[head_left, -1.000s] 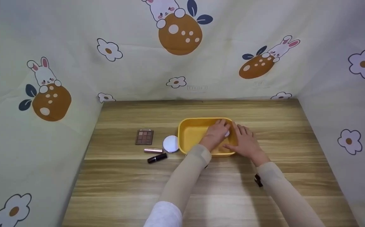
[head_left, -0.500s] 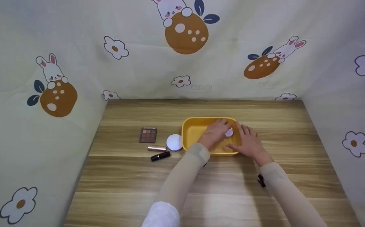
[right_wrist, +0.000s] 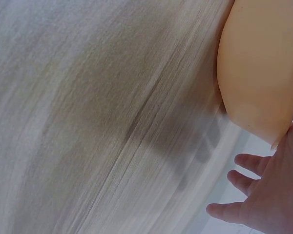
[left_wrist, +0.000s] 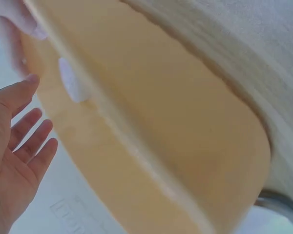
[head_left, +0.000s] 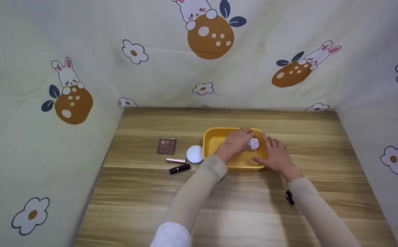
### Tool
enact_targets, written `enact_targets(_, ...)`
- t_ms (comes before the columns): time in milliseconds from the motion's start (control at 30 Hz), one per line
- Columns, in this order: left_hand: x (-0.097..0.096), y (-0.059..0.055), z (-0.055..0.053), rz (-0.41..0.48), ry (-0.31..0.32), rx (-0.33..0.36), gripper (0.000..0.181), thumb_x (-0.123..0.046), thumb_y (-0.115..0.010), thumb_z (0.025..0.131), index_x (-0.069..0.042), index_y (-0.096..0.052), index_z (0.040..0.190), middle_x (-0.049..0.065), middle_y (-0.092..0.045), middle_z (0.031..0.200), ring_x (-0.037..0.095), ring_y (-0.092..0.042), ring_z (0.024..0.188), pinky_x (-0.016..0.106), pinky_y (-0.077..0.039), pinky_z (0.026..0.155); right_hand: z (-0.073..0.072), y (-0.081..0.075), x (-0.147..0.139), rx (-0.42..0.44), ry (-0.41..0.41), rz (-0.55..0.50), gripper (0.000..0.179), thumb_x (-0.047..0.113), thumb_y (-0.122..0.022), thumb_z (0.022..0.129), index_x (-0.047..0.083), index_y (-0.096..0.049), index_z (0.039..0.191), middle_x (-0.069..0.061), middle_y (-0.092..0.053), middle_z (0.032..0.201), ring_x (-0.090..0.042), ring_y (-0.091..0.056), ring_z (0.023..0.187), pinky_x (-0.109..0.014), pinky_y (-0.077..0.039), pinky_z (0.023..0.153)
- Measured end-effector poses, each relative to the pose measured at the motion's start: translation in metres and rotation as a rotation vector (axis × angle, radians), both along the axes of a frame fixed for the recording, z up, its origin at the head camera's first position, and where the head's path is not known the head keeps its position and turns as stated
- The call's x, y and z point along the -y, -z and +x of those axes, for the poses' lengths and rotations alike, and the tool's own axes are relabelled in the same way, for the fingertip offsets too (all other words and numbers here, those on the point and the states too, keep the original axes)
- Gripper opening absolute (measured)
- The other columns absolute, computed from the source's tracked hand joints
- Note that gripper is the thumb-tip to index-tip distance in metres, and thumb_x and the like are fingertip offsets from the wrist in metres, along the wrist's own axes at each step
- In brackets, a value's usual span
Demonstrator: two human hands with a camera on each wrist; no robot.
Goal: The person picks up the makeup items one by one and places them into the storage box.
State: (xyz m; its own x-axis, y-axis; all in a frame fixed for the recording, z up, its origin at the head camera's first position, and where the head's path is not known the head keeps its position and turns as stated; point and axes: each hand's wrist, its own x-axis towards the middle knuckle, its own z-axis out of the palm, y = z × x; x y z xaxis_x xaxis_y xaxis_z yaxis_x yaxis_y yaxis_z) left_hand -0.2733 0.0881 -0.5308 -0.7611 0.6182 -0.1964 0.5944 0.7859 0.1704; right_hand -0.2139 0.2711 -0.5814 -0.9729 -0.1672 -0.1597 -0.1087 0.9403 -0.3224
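Note:
In the head view a yellow plastic box (head_left: 216, 140) stands on the wooden table. A small white round item (head_left: 253, 143) lies inside it at the right end. My left hand (head_left: 236, 143) reaches over the box, just left of that item. From the left wrist view, the left hand (left_wrist: 19, 156) has its fingers spread apart from the white item (left_wrist: 72, 83), holding nothing. My right hand (head_left: 277, 156) rests against the box's right wall, thumb over the rim. Its fingers look loosely extended in the right wrist view, beside the yellow box (right_wrist: 261, 68).
Left of the box lie a white round compact (head_left: 194, 154), an eyeshadow palette (head_left: 167, 146), a rose-gold tube (head_left: 176, 160) and a black lipstick tube (head_left: 180, 168). A small dark object (head_left: 290, 198) sits by the right forearm. Patterned cloth (head_left: 164, 79) surrounds the table.
The white round item shows more fully now as my left fingers come away from it to the left. My right hand stays at the box's wall. The whole head view has shifted slightly.

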Motion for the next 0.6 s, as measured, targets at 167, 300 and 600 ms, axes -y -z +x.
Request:
enact_targets(167,0.016,-0.009,0.002,0.024,-0.007,-0.018,0.041,-0.031,-0.063,0.098,-0.023,-0.056,0.137,-0.001,-0.059,0.14,0.019,-0.057,0.129,0.034,-0.05,0.106,-0.001,0.001,0.0,0.004,-0.002,-0.009,0.11,0.068,-0.061,0.085,0.012,-0.005,0.161,-0.029,-0.027,0.158,-0.056,-0.023,0.142,-0.077,-0.018,0.112)
enact_targets(300,0.032,-0.012,0.004,0.048,0.002,-0.075,0.038,-0.034,-0.063,0.098,-0.022,-0.059,0.133,-0.001,-0.064,0.132,0.018,-0.063,0.119,0.033,-0.055,0.095,-0.001,0.002,-0.001,-0.022,-0.017,-0.012,0.11,0.067,-0.063,0.085,0.01,-0.007,0.161,-0.028,-0.031,0.156,-0.056,-0.026,0.141,-0.078,-0.02,0.11)
enact_targets(600,0.064,-0.021,0.005,0.101,-0.053,-0.045,0.04,-0.033,-0.063,0.098,-0.02,-0.057,0.136,-0.001,-0.063,0.135,0.018,-0.061,0.122,0.034,-0.054,0.098,-0.002,0.003,-0.001,-0.01,-0.01,-0.016,0.11,0.069,-0.062,0.085,0.011,-0.006,0.161,-0.029,-0.029,0.156,-0.057,-0.025,0.141,-0.077,-0.019,0.111)
